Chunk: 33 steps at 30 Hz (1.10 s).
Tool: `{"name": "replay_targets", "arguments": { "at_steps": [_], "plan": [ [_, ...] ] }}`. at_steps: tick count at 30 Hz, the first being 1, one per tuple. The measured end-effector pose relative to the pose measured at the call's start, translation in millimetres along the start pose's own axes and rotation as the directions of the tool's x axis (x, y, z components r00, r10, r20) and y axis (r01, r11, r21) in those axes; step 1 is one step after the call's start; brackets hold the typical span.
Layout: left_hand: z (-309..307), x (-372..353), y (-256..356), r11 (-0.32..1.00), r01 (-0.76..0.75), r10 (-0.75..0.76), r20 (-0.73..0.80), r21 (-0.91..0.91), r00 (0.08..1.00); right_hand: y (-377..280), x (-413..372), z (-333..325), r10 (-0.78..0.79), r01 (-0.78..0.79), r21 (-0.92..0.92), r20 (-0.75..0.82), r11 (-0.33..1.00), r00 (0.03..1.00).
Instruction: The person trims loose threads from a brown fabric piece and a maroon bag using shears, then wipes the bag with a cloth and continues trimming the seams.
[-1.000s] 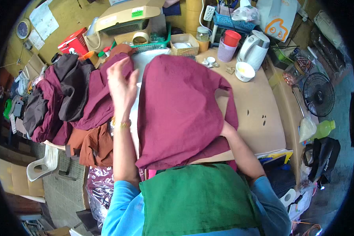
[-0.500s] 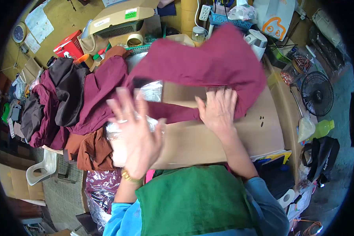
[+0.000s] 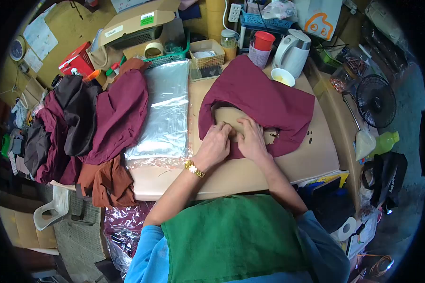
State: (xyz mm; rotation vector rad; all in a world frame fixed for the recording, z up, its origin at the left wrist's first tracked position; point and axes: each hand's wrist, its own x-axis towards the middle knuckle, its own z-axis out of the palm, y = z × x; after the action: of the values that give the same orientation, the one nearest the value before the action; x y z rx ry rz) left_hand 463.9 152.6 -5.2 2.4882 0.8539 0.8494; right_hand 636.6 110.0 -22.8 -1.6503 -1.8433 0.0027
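Observation:
A maroon garment (image 3: 264,87) lies on the cardboard-coloured table top, its fabric curving around an opening where the brown surface shows. My left hand (image 3: 216,145) rests at the lower left of that opening, fingers curled onto the fabric edge, a gold watch on the wrist. Right beside it, my right hand (image 3: 251,137) has bent fingers closed at the same edge, the two hands nearly touching. Some fingertips are hidden by the hands and cloth. To the left of the garment is a stack of clear plastic bags (image 3: 164,113).
Maroon and black garments (image 3: 120,108) are piled on the left, above a brown-orange cloth (image 3: 109,181). Along the back stand a small basket (image 3: 217,59), a jar (image 3: 229,45), a red cup (image 3: 263,41), a white bowl (image 3: 283,78) and a kettle (image 3: 293,52). A black fan (image 3: 375,100) stands at right.
The garment, raised and spread before, has come down onto the table. My left hand has moved right from over the plastic bags to the garment's edge, beside my right hand, which has shifted slightly left.

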Motion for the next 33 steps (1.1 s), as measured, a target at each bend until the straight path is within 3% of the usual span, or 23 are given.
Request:
{"name": "replay_targets", "arguments": {
  "at_steps": [2, 3, 5, 7, 8, 9, 11, 12, 13, 15, 16, 17, 18, 19, 20, 21, 22, 23, 24, 25, 27, 31, 33],
  "plan": [
    [18.9, -4.8, -14.7, 0.989, 0.026, -0.017, -0.06, 0.146, 0.998, 15.5, 1.4, -0.3, 0.28, -0.274, 0.216, 0.004, 0.937, 0.96],
    [27.7, -9.3, -20.1, 0.956, 0.068, -0.033, -0.125, 0.285, 0.992, 17.6, 1.1, -4.0, 0.28, -0.274, 0.215, 0.0, 0.938, 0.96],
    [1.5, -2.8, 14.2, 0.938, 0.19, -0.192, -0.022, 0.29, 0.981, 11.5, 4.4, -23.5, 0.137, -0.084, 0.148, -0.4, 0.985, 0.906],
    [-11.5, 3.9, 41.7, 0.971, 0.216, -0.238, 0.316, 0.104, 0.919, -12.6, -14.8, -34.1, 0.159, -0.159, 0.018, -0.002, 0.987, 0.987],
    [-0.2, 0.4, 37.1, 0.982, 0.184, -0.189, 0.348, 0.047, 0.918, -10.8, -22.8, -17.3, -0.126, 0.139, 0.041, -0.238, 0.989, 0.963],
    [27.0, -26.5, 6.9, 0.982, -0.169, 0.15, 0.19, 0.084, 0.97, -6.0, -28.4, -2.7, -0.383, 0.426, -0.012, -0.458, 0.905, 0.802],
    [37.4, -39.8, -18.1, 0.978, -0.024, 0.051, -0.123, 0.208, 0.991, -19.6, -27.1, -25.9, -0.41, 0.414, -0.048, -0.281, 0.909, 0.868],
    [1.6, -55.2, -10.8, 0.958, 0.264, -0.281, 0.19, 0.108, 0.941, -2.7, -30.2, -24.5, -0.505, 0.43, -0.344, -0.165, 0.834, 0.847],
    [-10.0, -65.3, -21.8, 0.959, 0.262, -0.279, 0.188, 0.11, 0.942, -1.1, -31.1, -36.2, -0.506, 0.43, -0.345, -0.168, 0.834, 0.846],
    [-29.9, -95.4, -44.3, 0.946, 0.26, -0.27, 0.024, 0.191, 0.963, -18.9, -35.2, -74.4, -0.391, 0.386, -0.058, -0.147, 0.921, 0.909],
    [-37.4, -112.8, -53.2, 0.936, 0.267, -0.261, -0.056, 0.23, 0.964, -46.5, -31.7, -79.9, -0.136, 0.192, 0.353, -0.176, 0.916, 0.975],
    [-42.5, -130.5, -58.0, 0.922, 0.282, -0.253, -0.137, 0.267, 0.958, -58.4, -21.3, -83.2, -0.136, 0.188, 0.36, -0.166, 0.914, 0.977],
    [-45.9, -145.4, -60.5, 0.904, 0.3, -0.24, -0.219, 0.304, 0.946, -64.7, -4.4, -85.1, -0.118, 0.053, 0.165, 0.411, 0.985, 0.904],
    [-48.2, -153.7, -60.1, 0.884, 0.319, -0.219, -0.3, 0.342, 0.928, -68.7, 4.5, -84.5, 0.039, 0.055, -0.082, 0.836, 0.995, 0.547],
    [-58.0, -142.9, -50.7, 0.765, 0.165, -0.217, 0.008, 0.623, 0.976, -63.8, -1.4, -66.4, -0.192, 0.24, 0.041, 0.736, 0.97, 0.65],
    [-74.0, -118.0, -30.9, 0.598, -0.08, -0.283, 0.303, 0.797, 0.91, -62.4, -7.3, -57.1, -0.364, 0.191, 0.332, 0.605, 0.924, 0.708],
    [-84.4, -88.8, 11.8, 0.657, 0.549, -0.7, 0.147, 0.516, 0.699, -67.7, -13.7, -58.4, -0.511, 0.242, 0.526, 0.456, 0.815, 0.728],
    [-78.3, -93.0, 21.2, 0.718, 0.491, -0.576, 0.026, 0.493, 0.817, -74.4, -19.4, -63.3, -0.613, 0.29, 0.689, 0.282, 0.665, 0.738],
    [-74.9, -92.0, 26.8, 0.767, 0.459, -0.536, 0.054, 0.448, 0.843, -75.6, -14.0, -83.7, -0.499, -0.049, 0.658, 0.615, 0.751, 0.611],
    [-71.1, -91.8, 31.0, 0.811, 0.43, -0.496, 0.077, 0.396, 0.865, -71.2, -16.1, -92.0, -0.497, -0.061, 0.659, 0.622, 0.75, 0.605],
    [-62.3, -86.9, 28.8, 0.876, 0.446, -0.455, 0.007, 0.181, 0.891, -57.8, -17.9, -104.8, 0.138, -0.4, 0.548, 0.457, 0.735, 0.879],
    [-35.4, -72.1, 7.4, 0.786, 0.464, -0.526, -0.049, -0.408, 0.849, 14.2, -40.6, -59.4, 0.311, -0.373, 0.338, 0.223, 0.864, 0.924],
    [-4.1, -59.7, -7.8, 0.622, 0.39, -0.4, 0.153, -0.679, 0.904, 20.8, -50.5, -32.5, 0.169, -0.376, 0.708, 0.347, 0.598, 0.922]
  ]
}}
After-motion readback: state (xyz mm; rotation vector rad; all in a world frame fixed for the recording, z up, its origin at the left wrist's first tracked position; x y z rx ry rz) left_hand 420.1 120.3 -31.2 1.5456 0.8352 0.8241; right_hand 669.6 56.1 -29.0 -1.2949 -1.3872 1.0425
